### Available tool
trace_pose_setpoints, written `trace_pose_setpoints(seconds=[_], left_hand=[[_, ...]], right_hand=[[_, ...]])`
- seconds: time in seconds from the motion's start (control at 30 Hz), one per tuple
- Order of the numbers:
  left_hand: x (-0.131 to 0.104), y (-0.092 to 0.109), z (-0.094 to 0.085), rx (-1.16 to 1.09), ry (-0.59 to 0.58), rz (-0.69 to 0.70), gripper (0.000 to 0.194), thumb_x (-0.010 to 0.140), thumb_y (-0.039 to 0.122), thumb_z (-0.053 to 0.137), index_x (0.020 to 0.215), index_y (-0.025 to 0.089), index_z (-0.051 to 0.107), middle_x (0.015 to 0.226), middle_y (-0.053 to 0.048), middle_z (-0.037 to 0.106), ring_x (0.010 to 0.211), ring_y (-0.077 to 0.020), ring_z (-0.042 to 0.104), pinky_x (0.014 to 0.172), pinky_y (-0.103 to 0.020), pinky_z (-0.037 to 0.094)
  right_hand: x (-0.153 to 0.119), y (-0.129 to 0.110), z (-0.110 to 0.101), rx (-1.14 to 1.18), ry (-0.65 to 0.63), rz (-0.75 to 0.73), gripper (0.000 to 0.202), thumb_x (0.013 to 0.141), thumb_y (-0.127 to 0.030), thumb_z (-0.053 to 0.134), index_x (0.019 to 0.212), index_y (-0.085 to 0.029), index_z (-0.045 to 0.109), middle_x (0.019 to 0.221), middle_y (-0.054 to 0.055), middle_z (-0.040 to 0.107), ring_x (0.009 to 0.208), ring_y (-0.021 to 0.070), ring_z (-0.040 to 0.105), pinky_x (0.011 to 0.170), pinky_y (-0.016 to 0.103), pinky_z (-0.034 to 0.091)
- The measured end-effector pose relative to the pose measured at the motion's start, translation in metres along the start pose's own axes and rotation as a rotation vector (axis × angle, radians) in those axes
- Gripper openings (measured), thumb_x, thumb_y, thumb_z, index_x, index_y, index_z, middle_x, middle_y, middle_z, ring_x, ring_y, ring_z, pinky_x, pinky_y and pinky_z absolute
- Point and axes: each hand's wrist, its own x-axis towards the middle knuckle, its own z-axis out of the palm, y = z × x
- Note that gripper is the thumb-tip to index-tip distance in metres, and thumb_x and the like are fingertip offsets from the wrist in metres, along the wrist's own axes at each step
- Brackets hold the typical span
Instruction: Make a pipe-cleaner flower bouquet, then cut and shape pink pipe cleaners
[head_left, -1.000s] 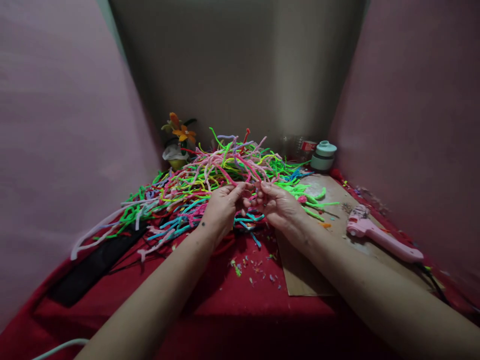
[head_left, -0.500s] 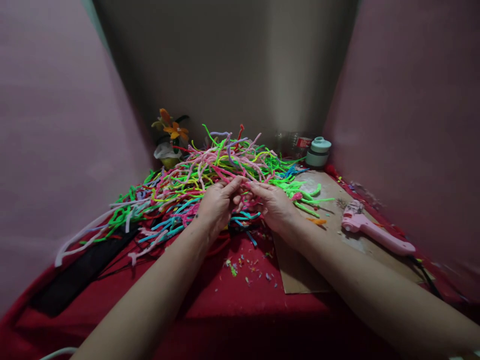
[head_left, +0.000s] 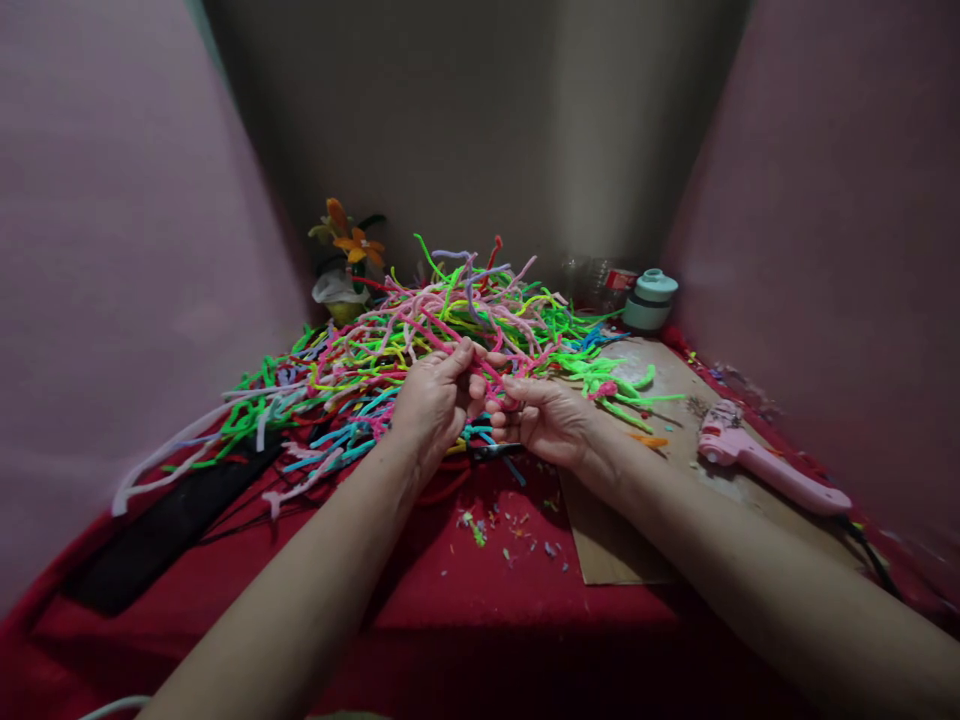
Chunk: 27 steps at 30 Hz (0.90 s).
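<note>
Between my two hands is a bright pink pipe cleaner, with one end sticking up to the left past my fingers. My left hand is closed, thumb and forefinger pinching the pink stem. On the other side my right hand grips the same piece between thumb and fingers, its lower end partly hidden by them. Just behind and beneath both hands spreads a large heap of pipe cleaners in green, pink, yellow, blue and red.
A pink glue gun lies on a cardboard sheet to the right. Behind it stands a mint-lidded container. Orange fuzzy flowers rise at the back left. A black strip and coloured scraps lie on the red cloth.
My hands have drawn slightly apart, showing more of the pink pipe cleaner between them. The whole view has shifted a little, so the surroundings appear farther right.
</note>
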Motion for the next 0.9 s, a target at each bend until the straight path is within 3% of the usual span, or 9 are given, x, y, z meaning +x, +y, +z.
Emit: trace_pose_setpoints(seconds=[0.13,0.3,0.43,0.57,0.7,0.83,0.9], left_hand=[[-0.001,0.0,0.002,0.029,-0.021,0.073,0.02,0.077,0.032,0.062,0.074,0.015,0.052,0.049,0.002,0.058,0.032,-0.0081,0.044,0.032,-0.02,0.036],[-0.003,0.002,0.003,0.003,-0.019,0.115,0.009,0.08,0.02,0.057,0.076,0.013,0.053,0.058,0.002,0.06,0.037,-0.0054,0.046,0.034,-0.017,0.038],[-0.003,0.005,0.002,0.03,-0.054,0.094,0.009,0.076,0.019,0.061,0.075,0.011,0.057,0.056,0.002,0.059,0.038,-0.0052,0.048,0.037,-0.017,0.04],[-0.003,0.008,-0.001,0.088,-0.062,0.075,0.016,0.071,0.022,0.067,0.073,0.008,0.061,0.053,-0.001,0.06,0.035,-0.0072,0.049,0.036,-0.019,0.04],[-0.002,0.009,-0.003,0.19,-0.018,0.131,0.019,0.067,0.026,0.07,0.07,0.009,0.062,0.05,-0.001,0.06,0.031,-0.0076,0.045,0.03,-0.019,0.031],[-0.001,0.009,-0.008,0.312,0.091,0.246,0.017,0.068,0.027,0.069,0.065,0.013,0.06,0.04,0.004,0.05,0.03,-0.0045,0.038,0.031,-0.017,0.024],[-0.001,0.008,-0.01,0.329,0.062,0.209,0.017,0.067,0.027,0.07,0.067,0.013,0.06,0.04,0.006,0.048,0.032,-0.0043,0.038,0.032,-0.017,0.024]], right_hand=[[0.0,0.004,0.001,-0.014,0.004,-0.071,0.008,0.066,-0.009,0.064,0.065,-0.013,0.057,0.055,-0.001,0.059,0.046,0.0079,0.052,0.05,0.024,0.048],[0.0,0.007,0.002,-0.076,0.014,-0.159,0.026,0.058,-0.016,0.075,0.062,-0.016,0.05,0.054,-0.004,0.057,0.046,0.0086,0.053,0.047,0.022,0.043],[-0.001,0.007,0.003,-0.201,-0.043,-0.198,0.024,0.064,-0.026,0.075,0.078,-0.015,0.059,0.061,-0.002,0.061,0.047,0.0085,0.054,0.048,0.023,0.044],[-0.001,0.006,0.002,-0.257,-0.048,-0.159,0.018,0.068,-0.026,0.071,0.074,-0.011,0.063,0.059,0.0,0.061,0.045,0.0082,0.053,0.046,0.023,0.044],[-0.002,0.006,0.004,-0.243,-0.015,-0.112,0.009,0.071,-0.019,0.067,0.07,-0.011,0.062,0.055,0.001,0.061,0.042,0.0088,0.054,0.043,0.022,0.046],[-0.004,0.005,0.006,-0.244,-0.017,-0.173,0.009,0.073,-0.019,0.065,0.07,-0.012,0.06,0.054,0.002,0.063,0.041,0.0112,0.056,0.04,0.023,0.047],[-0.004,0.004,0.006,-0.24,-0.034,-0.207,0.011,0.073,-0.02,0.065,0.07,-0.012,0.06,0.054,0.002,0.064,0.041,0.0116,0.057,0.04,0.023,0.048]])
